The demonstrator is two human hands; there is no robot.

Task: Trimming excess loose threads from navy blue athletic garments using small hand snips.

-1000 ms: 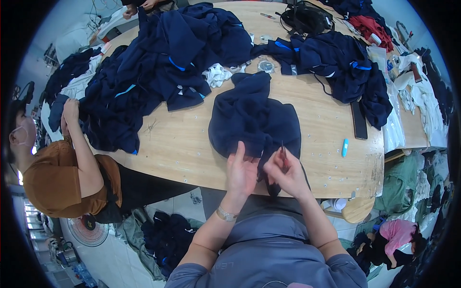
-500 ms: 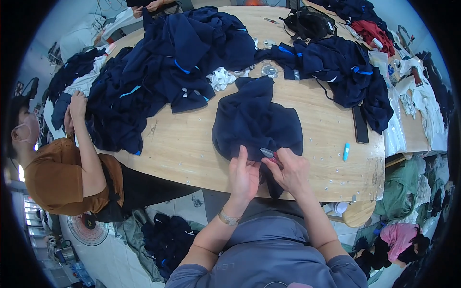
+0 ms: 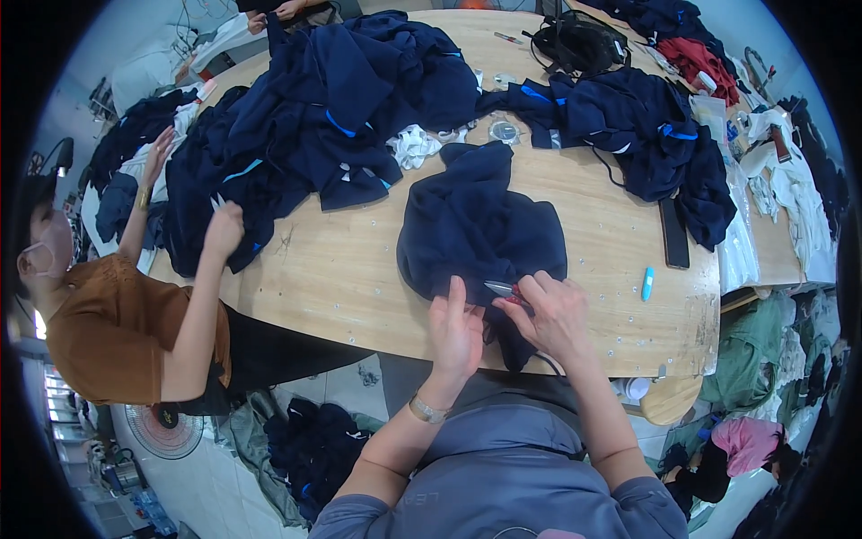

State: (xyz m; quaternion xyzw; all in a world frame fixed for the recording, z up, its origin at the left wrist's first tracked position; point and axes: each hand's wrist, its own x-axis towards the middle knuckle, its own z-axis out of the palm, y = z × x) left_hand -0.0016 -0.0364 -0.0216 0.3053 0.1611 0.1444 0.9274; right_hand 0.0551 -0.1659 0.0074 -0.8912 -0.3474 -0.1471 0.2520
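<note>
A dark navy garment (image 3: pixel 480 225) lies bunched on the table in front of me, its near end hanging over the edge. My left hand (image 3: pixel 456 331) grips the garment's near edge, thumb up along the cloth and the other fingers partly hidden beneath it. In my right hand (image 3: pixel 555 314) is a small pair of scissors (image 3: pixel 499 288) with red handles. Their pointed blades aim left, over the cloth and close to my left thumb. A dark cord with a pale end dangles below my right hand.
Piles of navy garments (image 3: pixel 314 117) cover the table's far left, with another heap (image 3: pixel 628 117) at far right. A phone (image 3: pixel 673 234) and a turquoise marker (image 3: pixel 647 284) lie to the right. At the left, a co-worker (image 3: pixel 126 323) in brown holds scissors (image 3: pixel 218 203).
My right hand has shifted slightly right and down with the scissors, and the pale cord end now shows below it. The co-worker's hands have moved apart, scissors now visible in one.
</note>
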